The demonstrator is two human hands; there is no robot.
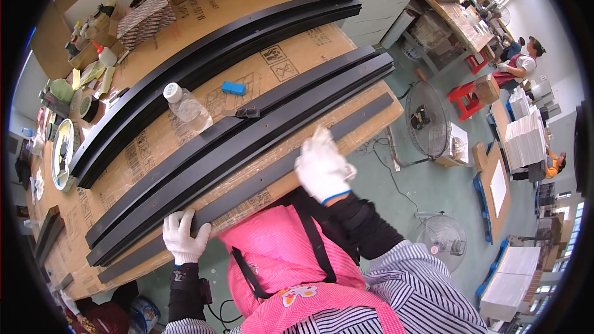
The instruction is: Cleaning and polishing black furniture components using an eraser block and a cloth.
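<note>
My left hand point(184, 239), in a white glove, is closed over a flat, dark grey strip point(260, 183) along the cardboard's near edge. Its thumb and fingers pinch that strip toward its left end. Further right, my right hand point(323, 167), also gloved in white, is closed above the same strip. Something white pokes out at its fingertips, and I cannot make out what it is. Small holes dot the strip. Just beyond it lie long, dark, curved rails point(266, 125), roughly parallel to it. A small black-handled tool point(247, 113) rests on them.
Another pair of curved rails point(216, 42) lies farther back. Between the sets are a clear bottle point(189, 110) and a blue block point(233, 88). A white dish point(62, 154) and glue bottle point(105, 55) stand left. Floor fans point(428, 117) stand right; other people work beyond.
</note>
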